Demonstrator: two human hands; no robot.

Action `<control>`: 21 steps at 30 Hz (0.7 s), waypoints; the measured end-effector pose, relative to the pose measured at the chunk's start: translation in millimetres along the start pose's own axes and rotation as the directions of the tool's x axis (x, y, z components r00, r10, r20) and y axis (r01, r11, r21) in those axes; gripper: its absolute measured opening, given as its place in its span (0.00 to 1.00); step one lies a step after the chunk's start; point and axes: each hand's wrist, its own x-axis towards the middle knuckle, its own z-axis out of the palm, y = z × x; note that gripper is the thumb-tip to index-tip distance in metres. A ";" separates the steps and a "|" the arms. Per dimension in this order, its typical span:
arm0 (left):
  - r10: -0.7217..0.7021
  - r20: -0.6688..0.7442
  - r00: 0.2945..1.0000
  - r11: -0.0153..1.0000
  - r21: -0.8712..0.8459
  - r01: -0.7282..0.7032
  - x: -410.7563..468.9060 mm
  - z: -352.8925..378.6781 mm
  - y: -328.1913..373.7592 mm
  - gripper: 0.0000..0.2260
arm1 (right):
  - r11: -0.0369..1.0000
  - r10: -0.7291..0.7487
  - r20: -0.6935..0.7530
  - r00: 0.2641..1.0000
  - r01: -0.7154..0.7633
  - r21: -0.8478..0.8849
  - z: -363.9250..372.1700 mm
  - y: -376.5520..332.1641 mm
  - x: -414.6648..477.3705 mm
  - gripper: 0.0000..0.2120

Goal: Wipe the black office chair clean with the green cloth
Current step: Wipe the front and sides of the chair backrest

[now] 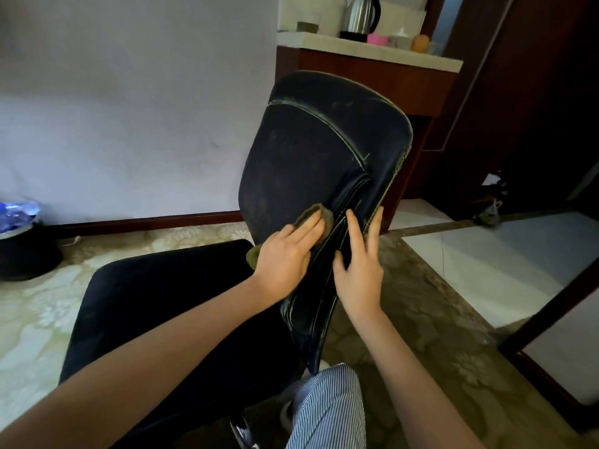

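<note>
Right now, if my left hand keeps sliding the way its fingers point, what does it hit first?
Probably the raised stitched seam of the backrest, just past the green cloth under the left hand; depth is hard to judge.

A: What's on the counter (366, 50)?
B: Steel kettle (361, 16) on a black base, pink item (377, 38) just beside it, orange round object (420, 43) further right. Small dark cup (307, 26) at the left end.
A: Floor?
B: Patterned pale carpet (39, 306). Black bin (24, 251) at far left near the wall (129, 108), blue-and-clear plastic (17, 212) sticking out of it. Dark wood skirting (152, 222) along the wall.
A: Right side?
B: Dark wood door frame (479, 76), white floor tiles (492, 264).
</note>
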 end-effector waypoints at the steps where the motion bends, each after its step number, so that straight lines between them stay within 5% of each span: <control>1: -0.018 0.021 1.000 1.000 -0.003 0.018 -8.9 2.4 -2.1 0.24 | 1.000 0.009 0.004 1.000 -0.009 -0.005 -0.3 -1.3 0.1 0.34; 6: -0.046 0.119 0.992 0.998 -0.028 0.049 -51.3 6.5 -21.8 0.34 | 1.000 0.014 0.018 1.000 -0.015 0.007 -0.8 -4.8 0.0 0.36; 12: -0.076 0.077 0.994 0.985 -0.149 0.087 -18.9 -16.5 -23.3 0.24 | 0.978 -0.031 -0.024 0.999 0.035 0.206 -1.8 -0.4 -1.2 0.38; 18: 0.088 0.046 0.995 0.996 -0.017 -0.087 18.5 -14.0 -6.6 0.29 | 0.940 0.100 -0.025 0.995 -0.087 0.329 11.2 0.1 -2.6 0.43; 21: 0.043 0.032 0.999 0.999 0.019 -0.043 4.7 -3.5 -3.5 0.30 | 0.937 0.134 -0.062 0.989 -0.106 0.332 13.5 1.7 -1.5 0.43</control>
